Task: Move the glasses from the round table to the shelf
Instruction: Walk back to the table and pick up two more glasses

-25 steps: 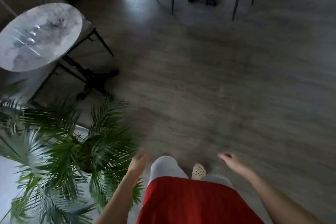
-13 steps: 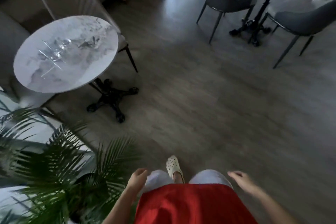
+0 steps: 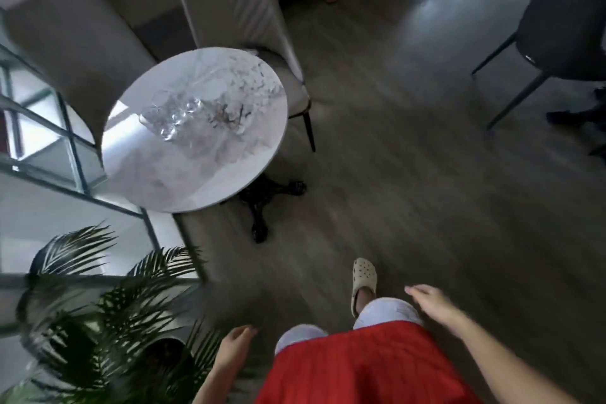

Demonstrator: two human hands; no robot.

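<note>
Here, glasses clustered left of centre on the round marble counter; left hand and right hand both empty, fingers loosely spread, well apart from the counter.

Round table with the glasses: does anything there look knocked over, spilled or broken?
Nothing stands out. The glasses sit clustered left of centre on the round table, well in from its edge, with no puddle or shards visible. The picture is blurred, so I cannot tell whether each one stands upright.
</note>
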